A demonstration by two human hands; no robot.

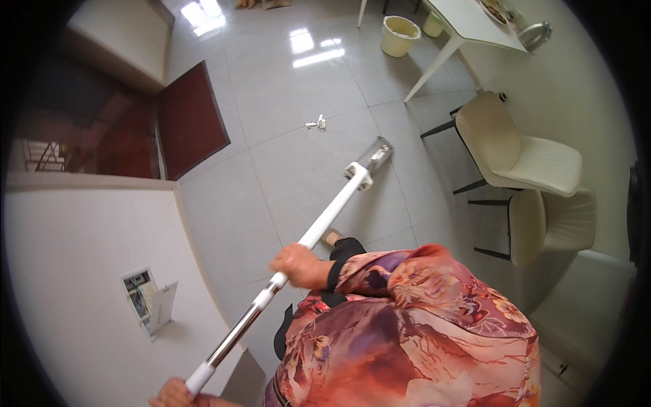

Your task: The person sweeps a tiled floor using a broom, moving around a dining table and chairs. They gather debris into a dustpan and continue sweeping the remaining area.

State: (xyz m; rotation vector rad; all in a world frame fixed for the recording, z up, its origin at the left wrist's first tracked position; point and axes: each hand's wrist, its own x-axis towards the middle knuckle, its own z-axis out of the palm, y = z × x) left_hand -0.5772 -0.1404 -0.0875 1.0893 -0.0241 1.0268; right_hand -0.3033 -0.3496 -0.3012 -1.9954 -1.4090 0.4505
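Observation:
Both my hands grip the long white and chrome handle [237,333] of a floor mop, which runs diagonally across the view. My left hand [175,394] is closed around the upper end, at the bottom left edge of the picture. Lower down the pole, my right hand [300,265] wraps around the white section. The wide grey mop head [376,155], joined by a white bracket, is down at the tiled floor [285,178]. Beyond it and to its left lies a small heap of crumpled white scraps [319,122], apart from the head.
Two cream chairs [488,132] with dark legs stand along the right wall. A white table [473,23] is at the upper right, with a pale yellow bin [399,36] near its legs. At left lie a dark red mat [190,122] and a wall with an open panel box [145,300].

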